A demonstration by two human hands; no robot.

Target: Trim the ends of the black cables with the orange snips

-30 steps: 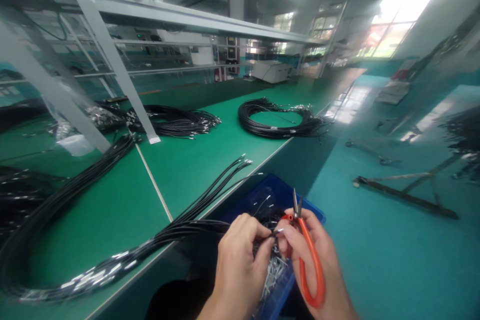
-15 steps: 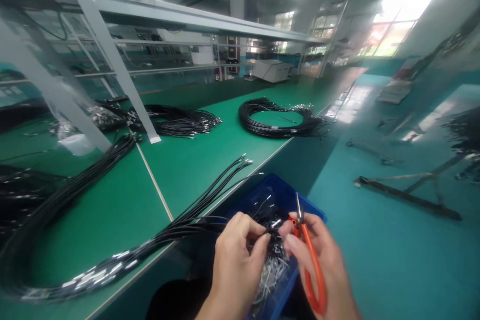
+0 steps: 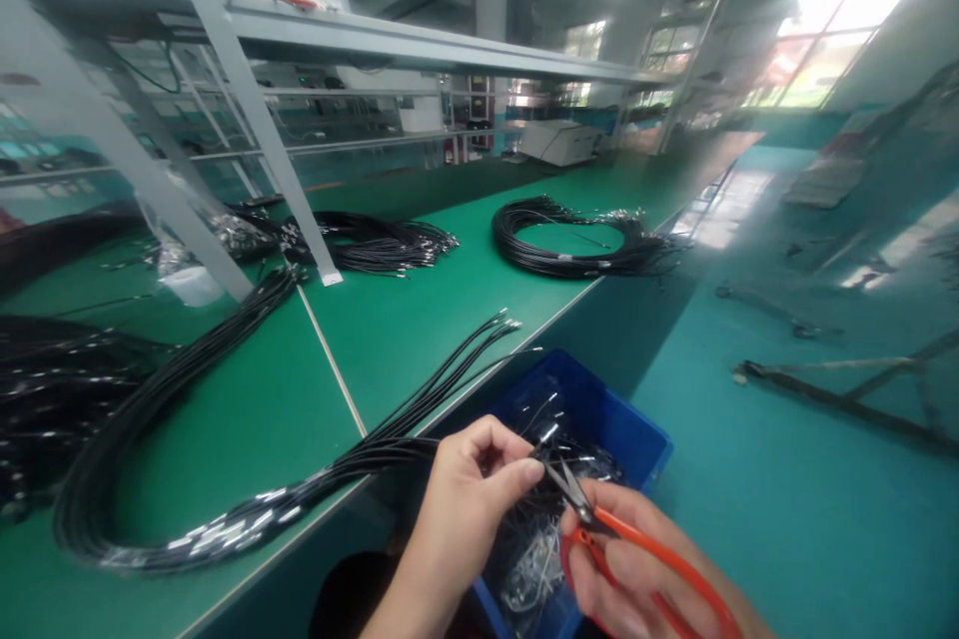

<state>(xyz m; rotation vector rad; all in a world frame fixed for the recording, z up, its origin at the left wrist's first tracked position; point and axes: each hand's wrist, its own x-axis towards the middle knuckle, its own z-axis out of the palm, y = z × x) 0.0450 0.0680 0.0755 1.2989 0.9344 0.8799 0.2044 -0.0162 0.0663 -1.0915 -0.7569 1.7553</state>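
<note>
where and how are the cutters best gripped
Likely by the red handles, from the picture's lower right: the cutters sit tilted, open blades pointing up-left toward the left hand, handles running back into the right hand.

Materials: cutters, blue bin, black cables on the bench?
Cutters: blades likely steel, grey metallic sheen; handles probably plastic-coated, glossy orange-red. Blue bin: likely moulded plastic, uniformly coloured, smooth-looking walls. Black cables: probably plastic- or rubber-jacketed, bending smoothly with soft highlights; shiny silvery ends suggest metal.
</note>
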